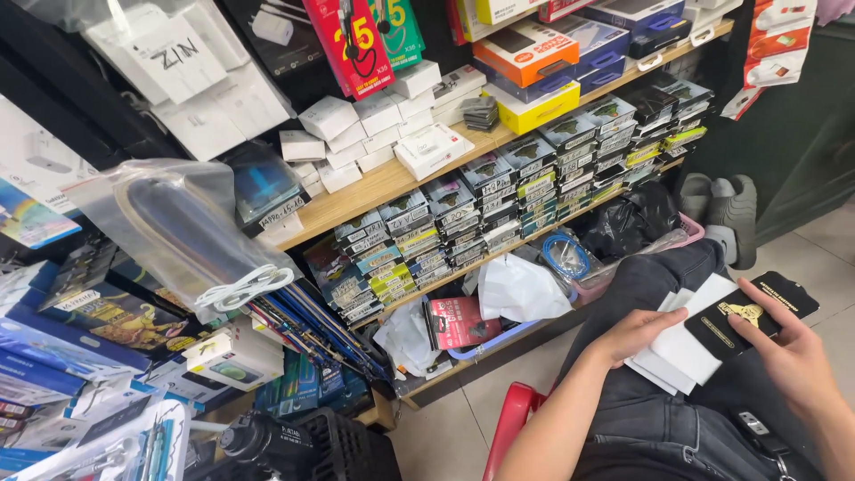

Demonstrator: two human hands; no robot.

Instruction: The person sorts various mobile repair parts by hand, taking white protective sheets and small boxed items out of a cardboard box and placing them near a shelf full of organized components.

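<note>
Both hands (712, 343) hold white packets (686, 343) and a black packet (753, 313)

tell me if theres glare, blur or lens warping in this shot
Head view: even indoor light, no hard shadows; glare on the clear plastic bag at left; shelves tilt and bow from the wide lens; the left hand and right hand on the black packet and white packets look sharp; the near-left clutter is slightly soft.
</note>
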